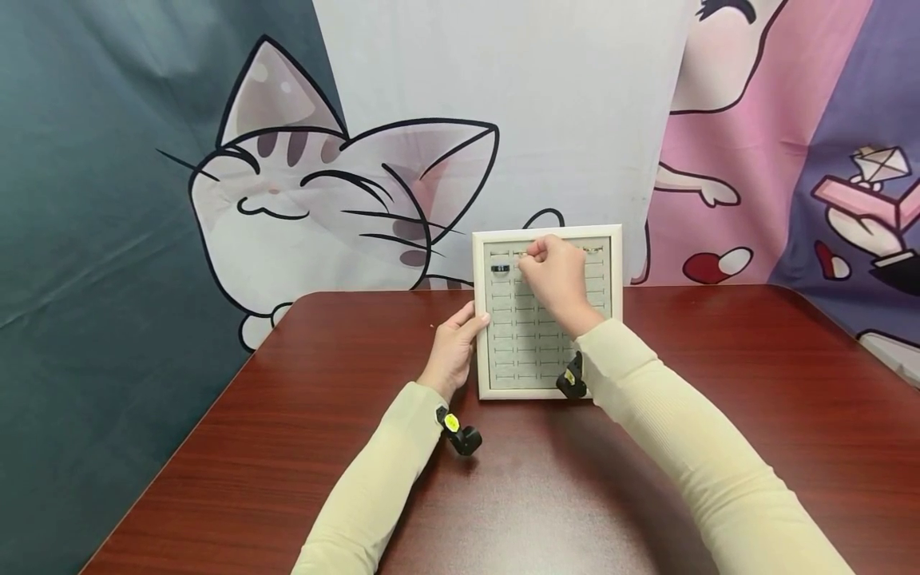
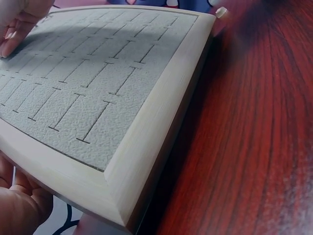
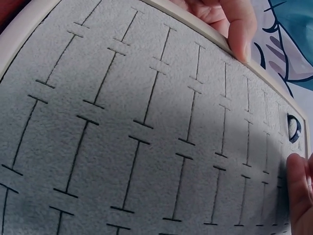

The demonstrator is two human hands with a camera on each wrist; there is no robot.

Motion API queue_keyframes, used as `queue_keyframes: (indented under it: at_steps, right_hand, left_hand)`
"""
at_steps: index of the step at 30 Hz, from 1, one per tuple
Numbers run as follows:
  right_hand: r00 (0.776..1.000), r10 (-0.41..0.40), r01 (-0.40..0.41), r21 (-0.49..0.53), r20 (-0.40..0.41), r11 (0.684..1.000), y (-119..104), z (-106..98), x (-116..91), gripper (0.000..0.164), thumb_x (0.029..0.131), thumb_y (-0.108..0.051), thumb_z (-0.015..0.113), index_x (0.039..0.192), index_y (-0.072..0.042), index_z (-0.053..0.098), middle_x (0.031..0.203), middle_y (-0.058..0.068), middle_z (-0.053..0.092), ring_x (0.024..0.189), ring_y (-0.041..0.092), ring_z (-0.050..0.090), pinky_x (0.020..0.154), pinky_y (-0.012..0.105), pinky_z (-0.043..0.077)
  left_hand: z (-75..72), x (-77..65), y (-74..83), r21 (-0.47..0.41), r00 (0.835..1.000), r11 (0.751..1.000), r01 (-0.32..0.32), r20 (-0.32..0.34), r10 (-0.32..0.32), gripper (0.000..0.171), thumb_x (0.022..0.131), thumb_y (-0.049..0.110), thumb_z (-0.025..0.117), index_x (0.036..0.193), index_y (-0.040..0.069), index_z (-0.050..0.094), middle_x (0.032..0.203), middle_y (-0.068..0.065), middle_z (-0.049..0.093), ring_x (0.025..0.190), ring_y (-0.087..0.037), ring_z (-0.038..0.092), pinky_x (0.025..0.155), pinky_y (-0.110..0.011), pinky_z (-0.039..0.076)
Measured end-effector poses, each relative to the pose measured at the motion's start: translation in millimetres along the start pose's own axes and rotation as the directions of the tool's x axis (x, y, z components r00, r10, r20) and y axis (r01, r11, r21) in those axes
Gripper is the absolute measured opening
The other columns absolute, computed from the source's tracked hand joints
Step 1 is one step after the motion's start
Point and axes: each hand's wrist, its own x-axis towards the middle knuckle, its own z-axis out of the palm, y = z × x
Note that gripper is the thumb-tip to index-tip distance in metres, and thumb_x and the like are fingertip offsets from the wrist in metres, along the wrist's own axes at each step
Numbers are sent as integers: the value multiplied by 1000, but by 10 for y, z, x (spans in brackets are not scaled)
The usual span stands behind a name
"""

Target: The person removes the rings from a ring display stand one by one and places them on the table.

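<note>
A ring display board with a cream frame and grey slotted padding stands upright on the table. My left hand holds it by the left edge, thumb on the front of the frame. At the top rows is my right hand, its fingers curled and pinching a small gold-coloured ring at the second column; the fingertips hide most of it. A dark ring sits in a slot at the upper left, also visible in the right wrist view. Another gold-coloured ring is in the top row at the right.
The red-brown wooden table extends around the board on both sides. Behind it hangs a cloth backdrop printed with cartoon figures. A small black camera is strapped to each wrist, the right one in front of the board's lower right corner.
</note>
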Motion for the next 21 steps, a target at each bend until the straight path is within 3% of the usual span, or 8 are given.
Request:
queue_keyframes:
  at_steps: [21]
  right_hand:
    - [1000,4,-3,130,-5,991,135,-11,-3,9,80,-8,58,85,-4,64,73,9,66,54,10,60,49,18,43]
  left_hand:
    - [-6,20,-11,12,1000,1000,2,-10,-2,40,89,6,58,128,6,55,113,-11,65,81,-10,64,71,-26,50]
